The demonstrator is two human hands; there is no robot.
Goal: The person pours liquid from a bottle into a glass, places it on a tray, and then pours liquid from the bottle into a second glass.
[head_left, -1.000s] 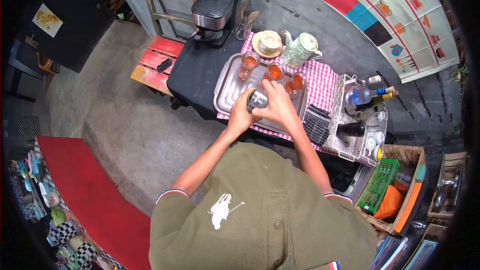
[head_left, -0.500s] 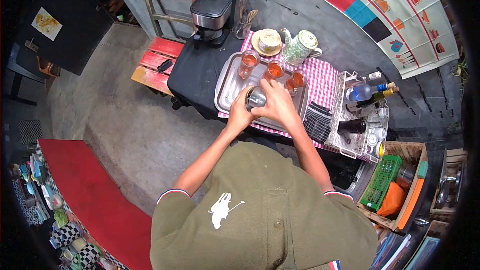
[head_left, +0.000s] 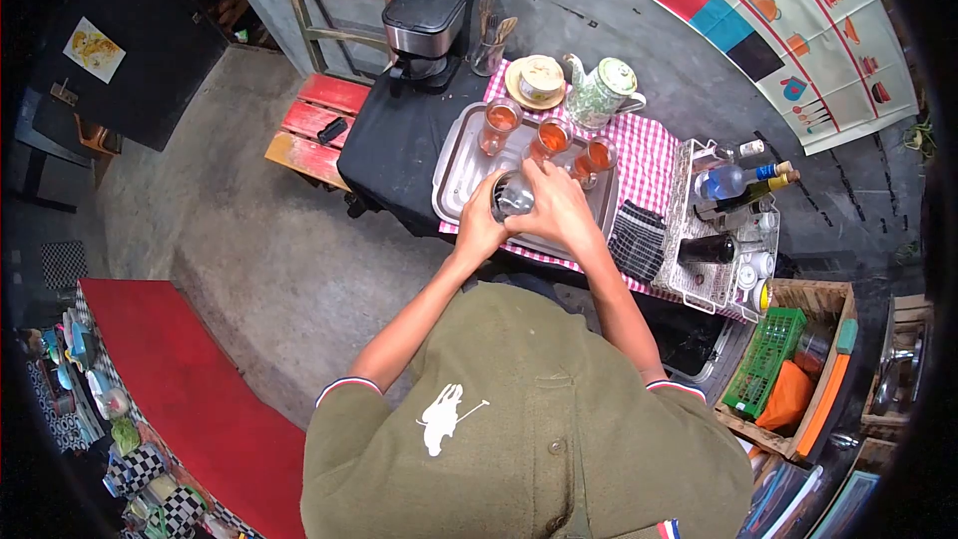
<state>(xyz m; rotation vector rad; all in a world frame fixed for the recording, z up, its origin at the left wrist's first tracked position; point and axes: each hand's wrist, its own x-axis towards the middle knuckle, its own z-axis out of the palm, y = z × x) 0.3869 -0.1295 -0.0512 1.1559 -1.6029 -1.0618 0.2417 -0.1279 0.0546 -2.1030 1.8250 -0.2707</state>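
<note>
Between my two hands is a dark, shiny round container (head_left: 513, 196), held over the near part of a metal tray (head_left: 450, 180). My left hand (head_left: 481, 223) wraps its left side. From the right, my right hand (head_left: 555, 202) closes round it, with fingers across its upper edge. Just beyond my hands on the tray stand a glass of reddish drink (head_left: 499, 126) at the left, a second glass (head_left: 550, 141) in the middle and a third glass (head_left: 595, 161) at the right. What the container holds cannot be made out.
Behind the tray are a green patterned teapot (head_left: 605, 93), a lidded cup on a saucer (head_left: 539, 81), a utensil jar (head_left: 487, 58) and a coffee maker (head_left: 429, 25). A wire basket (head_left: 689, 279) with bottles stands right, beside a dark checked cloth (head_left: 637, 240). A red chair (head_left: 319, 120) is left.
The view has shifted very slightly. The container has tilted a little between my hands, and both hands still hold it.
</note>
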